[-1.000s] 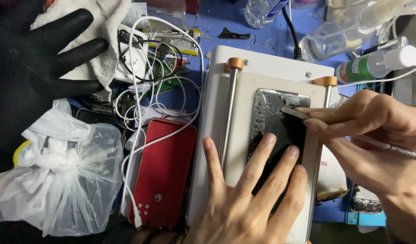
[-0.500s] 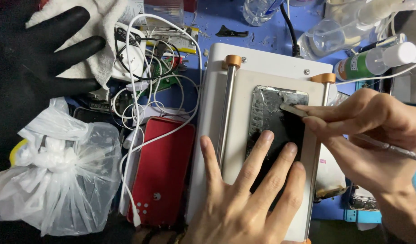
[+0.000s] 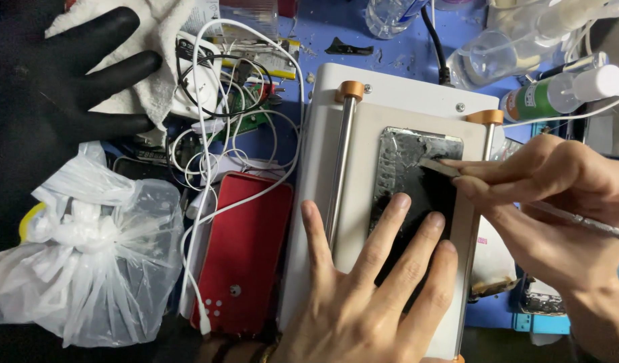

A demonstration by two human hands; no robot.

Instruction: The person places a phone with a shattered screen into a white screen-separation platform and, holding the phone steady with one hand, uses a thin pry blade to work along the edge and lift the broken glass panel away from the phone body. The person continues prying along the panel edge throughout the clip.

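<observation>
The left hand (image 3: pixel 363 296) presses flat, fingers spread, on the lower part of the cracked phone screen (image 3: pixel 413 195), which lies on the white heating plate (image 3: pixel 390 101). The right hand (image 3: pixel 551 202) pinches a thin scraper blade (image 3: pixel 438 168) at the screen's upper right edge. If the blade slips, it could cut the nearby fingertips, or loose glass could break off.

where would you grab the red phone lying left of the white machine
Take the red phone by its two long side edges near the middle, coming straight down from above. It lies flat, back up, its length running away from the camera. A white cable runs along its left edge, so lift that aside first. The left hand is nearest.
</observation>
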